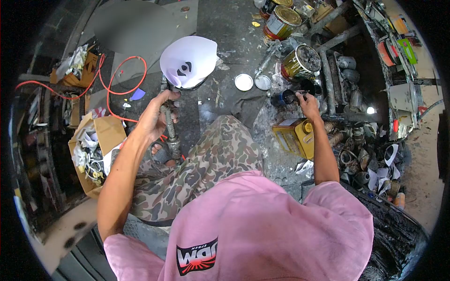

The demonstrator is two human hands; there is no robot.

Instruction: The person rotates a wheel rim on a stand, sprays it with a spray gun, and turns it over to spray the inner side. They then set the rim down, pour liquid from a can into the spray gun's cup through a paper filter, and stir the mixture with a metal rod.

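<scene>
My left hand [157, 114] is wrapped round the paint-crusted metal handle of what looks like a spray gun [171, 131]. A white paper cone [190, 58] with a black printed mark sits at its upper end, wide mouth up; the part under the cone is mostly hidden. To the right, my right hand [308, 105] is closed on the edge of a small dark cup [288, 97], tilted above the floor. What the cup holds is too dark to make out. Two round white lids [243, 82] lie between the hands. A yellow rectangular tin [294, 136] stands just below the right hand.
Paint-streaked cans [301, 63] stand at the upper right, beside a metal rack [382, 61]. Used cups and scraps [370, 164] pile up at the right. A red hose [108, 89] loops across the left floor, near a cardboard box [110, 133] of rubbish.
</scene>
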